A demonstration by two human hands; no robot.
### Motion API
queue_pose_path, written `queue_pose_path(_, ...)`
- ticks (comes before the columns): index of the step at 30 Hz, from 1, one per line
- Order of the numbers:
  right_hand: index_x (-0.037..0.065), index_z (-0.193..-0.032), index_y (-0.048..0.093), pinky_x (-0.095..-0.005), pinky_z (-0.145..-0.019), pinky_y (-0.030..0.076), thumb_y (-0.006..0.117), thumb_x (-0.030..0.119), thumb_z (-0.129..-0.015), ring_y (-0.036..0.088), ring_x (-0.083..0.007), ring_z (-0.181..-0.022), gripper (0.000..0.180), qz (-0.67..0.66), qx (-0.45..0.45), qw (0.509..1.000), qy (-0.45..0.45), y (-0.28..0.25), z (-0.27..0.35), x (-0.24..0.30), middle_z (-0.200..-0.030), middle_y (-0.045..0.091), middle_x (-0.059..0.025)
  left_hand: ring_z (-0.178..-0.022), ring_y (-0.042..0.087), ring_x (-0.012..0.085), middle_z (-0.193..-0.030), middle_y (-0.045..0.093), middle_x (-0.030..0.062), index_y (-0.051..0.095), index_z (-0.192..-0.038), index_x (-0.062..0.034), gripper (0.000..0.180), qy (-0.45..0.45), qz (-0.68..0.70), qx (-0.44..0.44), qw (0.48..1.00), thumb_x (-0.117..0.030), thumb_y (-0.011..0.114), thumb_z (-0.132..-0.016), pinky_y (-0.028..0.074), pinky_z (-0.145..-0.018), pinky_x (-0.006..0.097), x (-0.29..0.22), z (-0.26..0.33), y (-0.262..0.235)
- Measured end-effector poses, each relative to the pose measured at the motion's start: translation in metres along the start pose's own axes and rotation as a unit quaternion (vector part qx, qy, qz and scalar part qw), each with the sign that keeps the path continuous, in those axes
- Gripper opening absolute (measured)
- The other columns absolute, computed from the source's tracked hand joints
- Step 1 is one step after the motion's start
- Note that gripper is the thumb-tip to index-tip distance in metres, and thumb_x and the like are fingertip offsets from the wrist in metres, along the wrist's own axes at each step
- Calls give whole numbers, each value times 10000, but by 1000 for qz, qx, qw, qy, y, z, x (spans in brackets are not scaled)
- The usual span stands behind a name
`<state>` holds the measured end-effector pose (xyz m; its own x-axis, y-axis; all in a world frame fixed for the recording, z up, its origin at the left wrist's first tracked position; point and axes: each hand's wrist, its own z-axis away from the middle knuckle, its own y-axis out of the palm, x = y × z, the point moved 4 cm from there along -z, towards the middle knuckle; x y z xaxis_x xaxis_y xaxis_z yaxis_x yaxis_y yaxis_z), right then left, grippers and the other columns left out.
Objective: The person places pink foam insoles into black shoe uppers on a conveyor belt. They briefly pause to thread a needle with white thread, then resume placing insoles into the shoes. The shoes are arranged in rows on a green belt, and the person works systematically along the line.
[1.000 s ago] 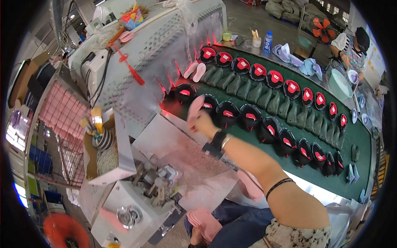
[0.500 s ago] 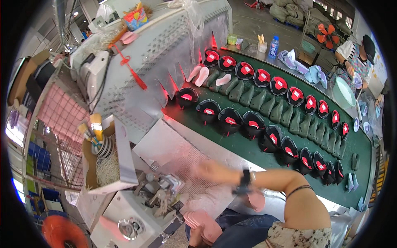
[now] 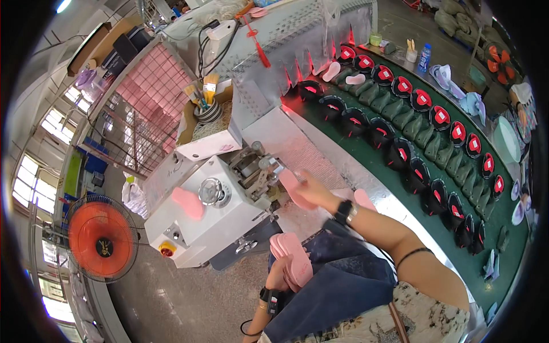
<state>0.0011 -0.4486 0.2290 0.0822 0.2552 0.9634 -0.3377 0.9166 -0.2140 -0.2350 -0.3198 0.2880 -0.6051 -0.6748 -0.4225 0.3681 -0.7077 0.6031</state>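
Observation:
My left hand is closed around a stack of pink insoles, held low above my lap. My right hand grips a single pink insole by its side. The end of that insole reaches the metal rollers of a white benchtop machine; whether it touches them I cannot tell. Another pink insole lies on top of the machine, beside its round dial. Partly behind my right wrist, one more pink insole rests on the pale work surface.
A green conveyor carries rows of black-and-red shoe uppers and dark green shoe lasts. Behind the machine stands an open box with brushes. An orange fan is at the left; a person is at the far right.
My view has swung left and down toward the machine. My right hand, blurred over the pale surface before, now holds one insole at the rollers. My left hand still holds its stack.

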Motion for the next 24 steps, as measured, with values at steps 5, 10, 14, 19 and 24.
queue_pose_path(5, -60, -1320, 445, -437, -764, 517, 607, 74, -776, 653, -400, -882, 584, 61, -71, 995, -29, 6, -68, 16, -991, 646, -270, -1215, 540, 368, -1318, 529, 277, 319, -1411, 75, 595, -12, -18, 11, 1000, -162, 525, -905, 434, -1046, 449, 17, 22, -1)
queue_pose_path(10, 4, -1015, 634, -445, -810, 476, 622, 51, -799, 550, -362, -972, 221, 318, -155, 888, -294, -34, -26, 69, -959, 574, -164, -1180, 571, 336, -1285, 564, 236, 380, -1384, 55, 538, 1, 31, 23, 999, -138, 550, -912, 459, -1018, 430, 23, 20, -7)
queue_pose_path(14, -19, -974, 631, -446, -765, 492, 625, 154, -850, 606, -363, -898, 213, 271, -110, 945, -145, -26, -32, 51, -922, 635, -192, -1103, 601, 271, -1214, 598, 172, 445, -1333, 53, 476, -2, 34, -61, 998, -155, 565, -922, 487, -965, 399, 33, 7, -35)
queue_pose_path(19, -26, -907, 591, -409, -657, 523, 563, 272, -930, 676, -315, -685, 301, 6, -74, 997, 27, 18, -87, 14, -836, 680, -221, -1014, 622, 212, -1148, 631, 110, 554, -1227, 60, 394, -29, -101, -179, 978, -156, 621, -905, 508, -891, 344, 21, -6, -40)
queue_pose_path(24, -2, -1013, 454, -329, -430, 491, 593, 152, -896, 638, -220, -525, 238, -234, -113, 961, 91, -41, -161, -17, -735, 604, -137, -1015, 619, 198, -1182, 630, 110, 568, -1215, 68, 395, -1, -235, -141, 962, -141, 651, -889, 511, -856, 337, 8, -35, -29)
